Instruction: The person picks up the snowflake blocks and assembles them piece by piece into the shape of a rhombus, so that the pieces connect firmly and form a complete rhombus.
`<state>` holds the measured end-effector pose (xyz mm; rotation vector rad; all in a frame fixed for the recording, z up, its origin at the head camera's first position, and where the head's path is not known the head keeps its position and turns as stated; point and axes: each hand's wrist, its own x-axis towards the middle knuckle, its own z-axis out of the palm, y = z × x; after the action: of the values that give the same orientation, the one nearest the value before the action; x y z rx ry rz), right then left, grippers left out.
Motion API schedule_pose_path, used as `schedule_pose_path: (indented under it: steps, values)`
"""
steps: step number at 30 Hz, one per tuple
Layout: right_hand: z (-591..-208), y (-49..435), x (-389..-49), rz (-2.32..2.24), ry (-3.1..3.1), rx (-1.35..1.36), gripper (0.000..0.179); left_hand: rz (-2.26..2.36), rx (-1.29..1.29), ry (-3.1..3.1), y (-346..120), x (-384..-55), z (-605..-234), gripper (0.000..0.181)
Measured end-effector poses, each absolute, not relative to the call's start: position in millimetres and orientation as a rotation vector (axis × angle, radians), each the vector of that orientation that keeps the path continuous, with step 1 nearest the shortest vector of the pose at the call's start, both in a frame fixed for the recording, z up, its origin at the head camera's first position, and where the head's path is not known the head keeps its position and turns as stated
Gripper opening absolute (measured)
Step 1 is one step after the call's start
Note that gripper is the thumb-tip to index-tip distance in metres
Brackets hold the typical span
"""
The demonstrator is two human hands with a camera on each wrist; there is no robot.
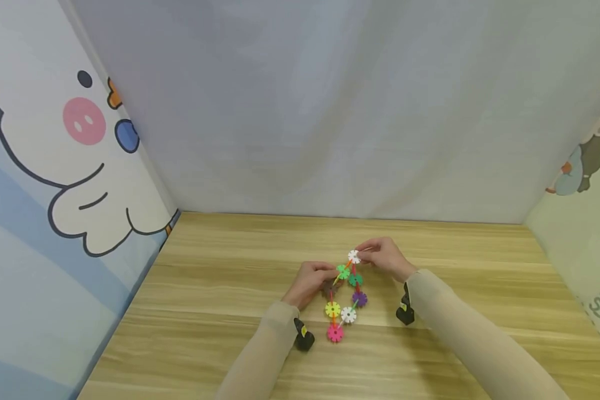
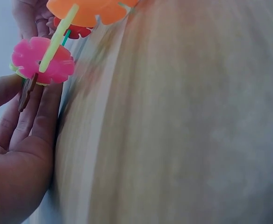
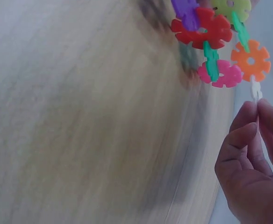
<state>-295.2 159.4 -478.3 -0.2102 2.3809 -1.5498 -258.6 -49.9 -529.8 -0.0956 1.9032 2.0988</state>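
Note:
A closed loop of notched plastic flower-shaped discs, slotted edge to edge in many colours, hangs between both hands over the table. My right hand (image 1: 387,258) pinches a white disc (image 3: 255,88) at the far end of the loop, right beside an orange disc (image 3: 251,60). On the loop's left side my left hand (image 1: 305,282) grips it between thumb and fingers, near a light green disc (image 1: 343,271); a brown disc (image 2: 27,92) and a pink disc (image 2: 43,60) show at its fingertips. Nearest the person is another pink disc (image 1: 335,333).
The wood-grain table (image 1: 220,278) runs back to a pale curtain (image 1: 320,111). A cartoon-printed panel (image 1: 30,150) stands on the left, and another printed panel (image 1: 580,239) on the right. Each wrist wears a small black camera (image 1: 405,312).

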Motion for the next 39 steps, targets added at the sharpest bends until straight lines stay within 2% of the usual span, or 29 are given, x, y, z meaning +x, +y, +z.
schedule_pose_path:
  steps: [10, 24, 28, 39]
  values:
    - [-479.6, 159.3, -296.5, -1.554, 2.355, -0.25, 0.023, 2.063, -0.051, 1.976, -49.7, -257.4, -527.6, 0.019]
    - [-486.3, 162.1, -314.2, -1.522, 2.317, -0.297, 0.022, 2.113, -0.143, 1.942, -44.6, -264.4, -528.7, 0.015]
    - [-488.7, 162.9, -315.6, -1.526, 2.313, -0.285, 0.022, 2.099, -0.151, 1.982, -43.2, -259.9, -518.6, 0.014]
    - [-490.0, 162.2, -316.6, -1.529, 2.315, -0.261, 0.023, 2.097, -0.214, 1.997, -40.1, -266.9, -531.3, 0.01]
